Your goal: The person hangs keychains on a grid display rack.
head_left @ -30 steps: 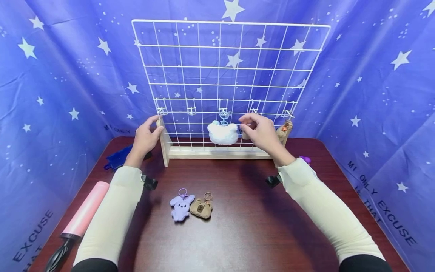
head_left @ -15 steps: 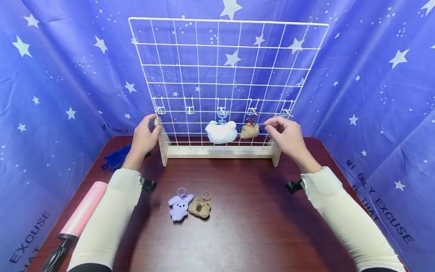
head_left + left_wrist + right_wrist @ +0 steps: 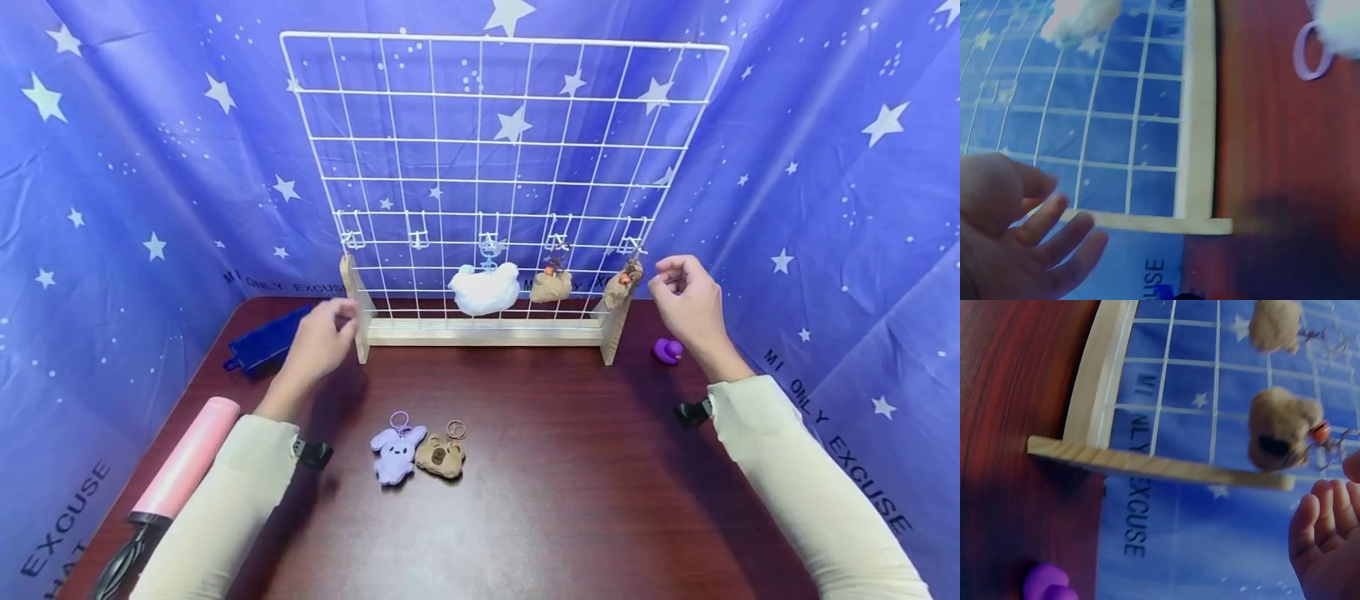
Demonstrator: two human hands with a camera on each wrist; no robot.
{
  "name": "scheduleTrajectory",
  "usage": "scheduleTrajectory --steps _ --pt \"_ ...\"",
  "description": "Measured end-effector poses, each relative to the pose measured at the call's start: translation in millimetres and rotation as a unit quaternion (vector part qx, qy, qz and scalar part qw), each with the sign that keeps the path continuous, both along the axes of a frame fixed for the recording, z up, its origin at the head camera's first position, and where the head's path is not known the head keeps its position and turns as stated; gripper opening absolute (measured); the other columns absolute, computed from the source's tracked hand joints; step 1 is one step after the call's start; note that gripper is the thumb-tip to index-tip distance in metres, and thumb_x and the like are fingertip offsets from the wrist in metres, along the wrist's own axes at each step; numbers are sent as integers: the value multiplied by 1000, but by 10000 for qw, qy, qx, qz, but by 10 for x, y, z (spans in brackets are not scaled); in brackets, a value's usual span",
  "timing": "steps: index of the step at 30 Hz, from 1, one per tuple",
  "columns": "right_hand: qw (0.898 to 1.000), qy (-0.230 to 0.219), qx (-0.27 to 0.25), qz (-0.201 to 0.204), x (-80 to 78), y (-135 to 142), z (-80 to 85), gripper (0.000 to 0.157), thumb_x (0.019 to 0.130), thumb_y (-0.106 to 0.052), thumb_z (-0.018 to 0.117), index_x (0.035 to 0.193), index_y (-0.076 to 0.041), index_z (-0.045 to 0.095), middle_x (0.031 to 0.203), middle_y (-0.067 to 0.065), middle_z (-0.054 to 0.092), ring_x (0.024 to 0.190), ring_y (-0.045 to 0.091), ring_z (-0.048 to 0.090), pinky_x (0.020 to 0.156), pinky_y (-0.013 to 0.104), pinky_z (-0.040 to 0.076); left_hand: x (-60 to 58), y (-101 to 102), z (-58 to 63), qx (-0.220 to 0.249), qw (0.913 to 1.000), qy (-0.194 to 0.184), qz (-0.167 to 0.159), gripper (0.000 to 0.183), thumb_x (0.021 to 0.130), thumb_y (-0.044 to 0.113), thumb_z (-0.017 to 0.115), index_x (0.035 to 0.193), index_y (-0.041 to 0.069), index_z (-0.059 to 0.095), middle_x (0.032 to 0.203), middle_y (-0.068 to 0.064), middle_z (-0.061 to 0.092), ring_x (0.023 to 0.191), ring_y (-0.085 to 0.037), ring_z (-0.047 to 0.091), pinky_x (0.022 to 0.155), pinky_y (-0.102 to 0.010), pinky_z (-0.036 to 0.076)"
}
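Note:
A white wire grid rack (image 3: pixel 480 177) on wooden feet stands at the back, with several hooks along one row. From the middle hook hangs a white plush keychain (image 3: pixel 486 289); right of it hang a brown plush keychain (image 3: pixel 551 286) and, at the end hook, another brown plush keychain (image 3: pixel 621 285) with an orange bead. My left hand (image 3: pixel 322 337) is beside the left wooden foot (image 3: pixel 357 308), fingers loosely bent and holding nothing. Just right of the end plush, my right hand (image 3: pixel 692 304) hovers, relaxed and without anything in it, its fingers near the dangling plush (image 3: pixel 1282 425) in the right wrist view.
On the table lie a lavender bunny keychain (image 3: pixel 396 454) and a brown bear keychain (image 3: pixel 441 457), side by side. At the left are a blue item (image 3: pixel 268 340) and a pink cylinder (image 3: pixel 191 458) with a black handle. A purple duck (image 3: pixel 667 351) sits at the right.
My right hand has moved right, from near the white plush to beyond the rack's right end. My left hand has come away from the left wooden foot's top, downward.

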State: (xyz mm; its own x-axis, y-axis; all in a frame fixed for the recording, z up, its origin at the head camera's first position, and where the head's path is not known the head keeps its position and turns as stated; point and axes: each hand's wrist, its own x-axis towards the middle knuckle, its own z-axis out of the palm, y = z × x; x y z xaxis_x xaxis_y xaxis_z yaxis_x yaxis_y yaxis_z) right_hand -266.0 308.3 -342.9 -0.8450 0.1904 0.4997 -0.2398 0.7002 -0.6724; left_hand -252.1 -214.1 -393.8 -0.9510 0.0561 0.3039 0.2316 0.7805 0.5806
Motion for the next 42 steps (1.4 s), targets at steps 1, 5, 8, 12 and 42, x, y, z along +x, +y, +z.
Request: scheduleTrajectory --steps 1,5,8,12,42 --pt "9999 -135 53 -8 -26 20 -8 30 91 -14 60 119 -7 65 92 -17 67 79 -5 56 68 12 40 39 17 -37 -167 9995 -167 -193 29 98 8 60 126 1 66 114 -20 70 104 -36 65 92 -53 52" --pt "9968 -657 279 364 -129 86 -36 49 96 -15 56 145 -12 52 132 13 66 109 21 66 74 9 41 171 91 -197 -660 9885 -912 -1012 28 98 10 64 125 4 67 107 -14 75 97 -31 70 88 -51 56" --pt "9916 -948 355 803 -195 126 -60 60 99 -14 54 157 -13 38 147 23 55 123 41 61 73 6 42 240 140 -321 -942 9759 -1219 -1544 27 96 9 67 123 5 68 102 -11 77 97 -28 72 91 -50 56" --pt "9842 -1204 382 1241 -254 148 -113 64 102 -14 53 161 -9 28 151 28 48 124 44 59 73 2 43 312 191 -452 -1258 9601 -1337 -2109 29 94 8 70 123 7 69 98 -7 76 97 -26 71 92 -49 56" --pt "9910 -816 -24 1058 -399 107 -351 49 102 -2 53 150 -7 46 139 31 58 92 10 62 63 9 53 376 175 -683 -1659 9357 -1201 -2872 28 82 7 80 107 19 76 85 4 65 82 -10 62 77 -28 52"
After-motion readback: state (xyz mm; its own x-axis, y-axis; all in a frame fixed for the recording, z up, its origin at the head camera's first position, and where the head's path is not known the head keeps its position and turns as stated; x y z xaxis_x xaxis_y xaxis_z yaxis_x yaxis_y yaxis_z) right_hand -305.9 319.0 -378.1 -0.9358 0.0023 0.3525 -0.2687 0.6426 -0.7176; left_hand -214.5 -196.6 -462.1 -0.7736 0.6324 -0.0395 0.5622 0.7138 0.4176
